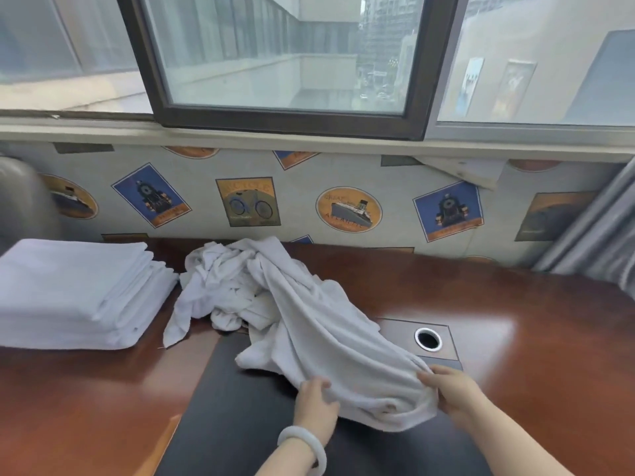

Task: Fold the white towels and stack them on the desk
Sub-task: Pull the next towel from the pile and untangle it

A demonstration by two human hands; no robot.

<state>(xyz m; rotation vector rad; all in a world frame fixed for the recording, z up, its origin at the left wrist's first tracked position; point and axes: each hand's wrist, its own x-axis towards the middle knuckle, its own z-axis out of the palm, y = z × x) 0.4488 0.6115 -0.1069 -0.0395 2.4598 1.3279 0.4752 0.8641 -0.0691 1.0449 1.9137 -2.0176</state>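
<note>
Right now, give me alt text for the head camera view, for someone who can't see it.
The left hand and right hand grip the near end of a crumpled white towel that trails back into a loose towel pile; a folded towel stack sits left on the wooden desk.

Dark-framed window (285, 63) up top; wallpaper (299, 201) with train, bicycle and ship prints below; black mat (233, 424); round cable grommet (428, 339); grey curtain (598, 235) right.
</note>
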